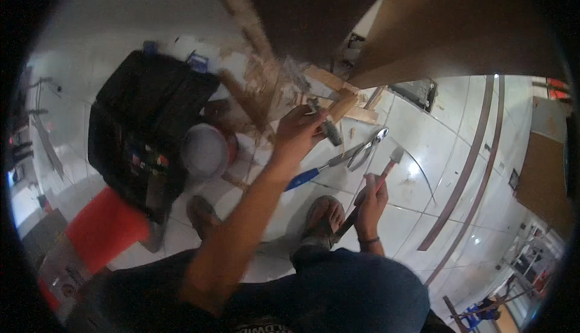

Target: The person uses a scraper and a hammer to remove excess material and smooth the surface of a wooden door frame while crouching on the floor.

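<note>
My left hand point(297, 132) is closed round a slim tool point(329, 130) with a dark grey, rounded handle. Its blurred upper end points at the splintered wood, and it looks like a chisel, though its tip is unclear. Lower on the right, my right hand point(373, 203) grips a hammer point(396, 156) by its red and dark handle, with the metal head up and apart from the other tool. Between the hands, metal pliers point(376, 139) lie on the tiles beside a blue-handled tool point(304, 179). Broken wood pieces point(356, 113) lie just beyond my left hand.
Large brown panels point(447, 31) rise ahead. At left are a black tool bag point(142, 103), a pale round bucket point(205, 150) and a red sheet point(106, 230). Two long brown strips point(465, 188) lie at right on the white tiled floor point(408, 182). My feet stand close below.
</note>
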`<move>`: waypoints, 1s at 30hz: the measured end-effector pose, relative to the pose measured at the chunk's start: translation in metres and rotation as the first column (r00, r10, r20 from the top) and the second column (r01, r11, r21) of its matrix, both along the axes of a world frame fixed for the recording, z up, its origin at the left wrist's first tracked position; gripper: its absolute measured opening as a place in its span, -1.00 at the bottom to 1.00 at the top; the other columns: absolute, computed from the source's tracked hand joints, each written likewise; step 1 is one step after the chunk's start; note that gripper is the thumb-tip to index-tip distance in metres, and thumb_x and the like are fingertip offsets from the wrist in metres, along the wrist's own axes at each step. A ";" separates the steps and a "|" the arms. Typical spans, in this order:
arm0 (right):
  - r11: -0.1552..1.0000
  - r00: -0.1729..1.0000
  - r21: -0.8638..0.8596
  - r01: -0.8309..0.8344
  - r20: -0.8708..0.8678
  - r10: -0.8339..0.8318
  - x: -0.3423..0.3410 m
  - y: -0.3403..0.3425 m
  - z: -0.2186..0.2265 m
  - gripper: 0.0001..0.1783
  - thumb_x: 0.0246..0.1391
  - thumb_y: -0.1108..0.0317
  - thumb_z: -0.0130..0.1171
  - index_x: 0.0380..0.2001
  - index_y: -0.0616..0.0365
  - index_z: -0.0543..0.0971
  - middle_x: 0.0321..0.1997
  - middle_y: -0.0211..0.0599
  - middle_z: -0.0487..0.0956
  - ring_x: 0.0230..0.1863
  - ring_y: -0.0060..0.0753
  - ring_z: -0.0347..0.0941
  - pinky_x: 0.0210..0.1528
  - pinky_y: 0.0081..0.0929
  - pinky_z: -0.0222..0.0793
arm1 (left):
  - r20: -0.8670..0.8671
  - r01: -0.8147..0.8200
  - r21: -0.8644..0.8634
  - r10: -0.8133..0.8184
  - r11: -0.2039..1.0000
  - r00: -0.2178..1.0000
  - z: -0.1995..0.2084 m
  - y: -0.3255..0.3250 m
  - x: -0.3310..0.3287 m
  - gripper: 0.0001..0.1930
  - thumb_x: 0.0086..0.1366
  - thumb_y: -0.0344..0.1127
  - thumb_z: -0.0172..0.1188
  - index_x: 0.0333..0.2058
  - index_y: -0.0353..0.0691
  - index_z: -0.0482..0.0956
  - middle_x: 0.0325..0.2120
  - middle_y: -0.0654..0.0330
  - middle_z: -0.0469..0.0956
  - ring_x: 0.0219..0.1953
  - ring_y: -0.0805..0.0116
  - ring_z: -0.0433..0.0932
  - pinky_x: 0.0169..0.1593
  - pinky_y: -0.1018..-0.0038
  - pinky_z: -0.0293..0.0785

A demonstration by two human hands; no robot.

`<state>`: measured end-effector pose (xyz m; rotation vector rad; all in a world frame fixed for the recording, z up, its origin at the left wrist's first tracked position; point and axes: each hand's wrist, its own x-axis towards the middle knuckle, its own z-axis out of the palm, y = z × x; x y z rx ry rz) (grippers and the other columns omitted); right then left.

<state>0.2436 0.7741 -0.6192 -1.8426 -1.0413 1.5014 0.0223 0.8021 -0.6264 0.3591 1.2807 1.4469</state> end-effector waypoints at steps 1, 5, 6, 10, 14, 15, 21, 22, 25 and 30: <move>0.999 0.999 -0.009 -0.046 0.004 0.046 -0.002 0.000 0.006 -0.73 0.22 0.16 0.03 -0.33 0.17 0.44 -0.64 -0.52 0.31 -0.71 -0.71 0.17 -0.71 -0.61 0.15 | -0.013 -0.038 -0.039 0.038 0.998 0.999 -0.008 -0.006 0.000 -0.66 0.22 -0.16 0.21 -0.18 -0.29 0.44 -0.28 0.15 0.51 -0.22 0.27 0.55 -0.09 0.36 0.52; 0.629 0.611 0.159 -0.761 0.499 0.614 0.066 0.031 -0.070 -0.60 0.29 0.16 -0.20 -0.06 0.25 0.44 -0.17 -0.15 0.48 -0.16 -0.33 0.41 -0.07 -0.40 0.33 | 0.015 -0.227 -0.120 0.231 0.966 0.973 -0.023 -0.033 0.033 -0.67 0.20 -0.21 0.19 -0.14 -0.27 0.43 -0.28 0.19 0.50 -0.25 0.29 0.53 -0.15 0.36 0.49; 0.756 0.747 0.089 -0.648 0.266 0.609 0.082 0.056 -0.062 -0.58 0.29 0.13 -0.22 -0.02 0.20 0.42 -0.10 -0.16 0.48 -0.09 -0.34 0.40 -0.04 -0.38 0.33 | 0.058 -0.202 -0.058 0.205 0.978 0.977 -0.011 -0.006 0.059 -0.69 0.20 -0.25 0.19 -0.13 -0.27 0.43 -0.31 0.19 0.50 -0.28 0.30 0.53 -0.19 0.37 0.49; 0.729 0.672 -0.208 -0.653 0.284 0.684 0.082 0.095 -0.065 -0.52 0.25 0.08 -0.14 0.16 0.05 0.25 0.03 -0.11 0.48 0.06 -0.23 0.38 0.04 -0.31 0.32 | 0.179 -0.214 -0.031 0.216 0.976 0.960 -0.020 0.018 0.076 -0.73 0.19 -0.42 0.17 -0.12 -0.26 0.42 -0.41 0.19 0.48 -0.40 0.37 0.51 -0.37 0.40 0.49; 0.448 0.159 -0.445 -0.776 0.550 0.820 -0.021 0.069 0.087 -0.23 0.17 0.10 0.08 0.34 -0.08 -0.03 0.05 0.02 0.50 0.13 0.00 0.38 0.07 -0.25 0.33 | -0.036 -0.226 0.019 0.227 0.974 0.973 -0.062 -0.001 0.051 -0.52 0.20 -0.23 0.19 0.06 -0.25 0.33 -0.21 0.16 0.51 -0.28 0.34 0.52 -0.24 0.43 0.47; 0.360 0.068 -0.449 -0.818 0.546 0.835 -0.039 0.064 0.107 -0.36 0.24 0.12 -0.05 0.31 0.03 0.07 0.04 0.07 0.49 0.13 0.05 0.36 0.08 -0.22 0.32 | 0.156 -0.249 0.012 0.244 0.968 0.957 -0.082 -0.005 0.047 -0.53 0.22 -0.24 0.16 0.08 -0.25 0.31 -0.20 0.17 0.51 -0.26 0.34 0.52 -0.23 0.46 0.46; 0.176 0.226 0.144 -0.974 0.717 0.660 0.014 0.107 0.048 -0.62 0.13 0.33 0.01 -0.02 0.29 0.37 -0.11 -0.02 0.46 -0.20 -0.17 0.43 -0.18 -0.35 0.38 | 0.441 -0.353 0.180 0.245 0.918 0.863 -0.072 0.036 0.048 -0.66 0.27 -0.30 0.02 0.01 -0.26 0.37 -0.20 0.16 0.51 -0.22 0.32 0.52 -0.20 0.44 0.46; 0.402 0.317 -0.008 -0.915 0.600 0.734 0.008 0.102 0.051 -0.70 0.10 0.31 -0.02 -0.15 0.28 0.41 -0.26 -0.06 0.46 -0.29 -0.13 0.38 -0.22 -0.25 0.32 | 0.380 -0.311 0.127 0.244 0.942 0.892 -0.059 0.029 0.059 -0.67 0.28 -0.30 0.00 0.00 -0.27 0.37 -0.18 0.15 0.50 -0.21 0.31 0.51 -0.17 0.43 0.47; 0.644 0.594 -0.112 -0.757 0.292 0.749 -0.046 0.071 -0.027 -0.73 0.02 0.39 -0.06 -0.19 0.25 0.42 -0.13 0.04 0.40 -0.15 -0.05 0.30 -0.09 -0.14 0.22 | 0.102 -0.304 0.010 0.301 0.953 0.948 -0.057 -0.027 -0.022 -0.69 0.32 -0.31 -0.04 -0.01 -0.28 0.37 -0.13 0.13 0.48 -0.15 0.30 0.49 -0.11 0.40 0.49; 0.912 0.918 -0.137 -0.385 0.048 0.395 -0.135 0.006 0.006 -0.65 0.27 0.21 -0.18 -0.07 0.27 0.38 -0.23 0.05 0.46 -0.23 -0.09 0.39 -0.14 -0.27 0.31 | 0.306 -0.453 -0.203 0.496 0.868 0.813 0.006 0.001 -0.037 -0.74 0.33 -0.35 -0.02 -0.05 -0.32 0.39 -0.12 0.10 0.46 -0.11 0.28 0.48 -0.08 0.39 0.55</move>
